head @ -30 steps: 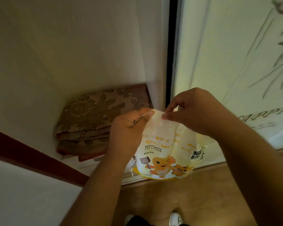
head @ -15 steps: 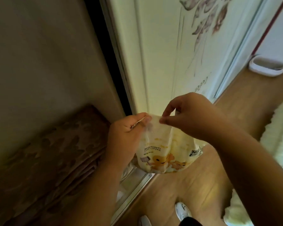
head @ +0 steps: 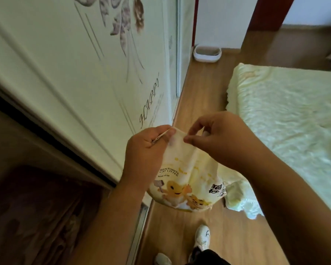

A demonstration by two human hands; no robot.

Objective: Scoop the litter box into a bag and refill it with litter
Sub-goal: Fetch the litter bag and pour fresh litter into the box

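Head view: I have both hands pinching the top edge of the cat litter bag (head: 182, 178), left hand (head: 147, 155) and right hand (head: 218, 140) close together, bag hanging upright beneath; the litter box (head: 206, 54), apparently unfilled, sits well ahead on the floor.

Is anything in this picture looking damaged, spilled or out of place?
Nothing clearly is. Both hands, left hand and right hand, pinch the top of the cat litter bag; no litter is spilled. The litter box sits upright on the floor.

Wooden floor (head: 197, 104), white litter box (head: 207, 53) far end, mattress (head: 287, 119) beside
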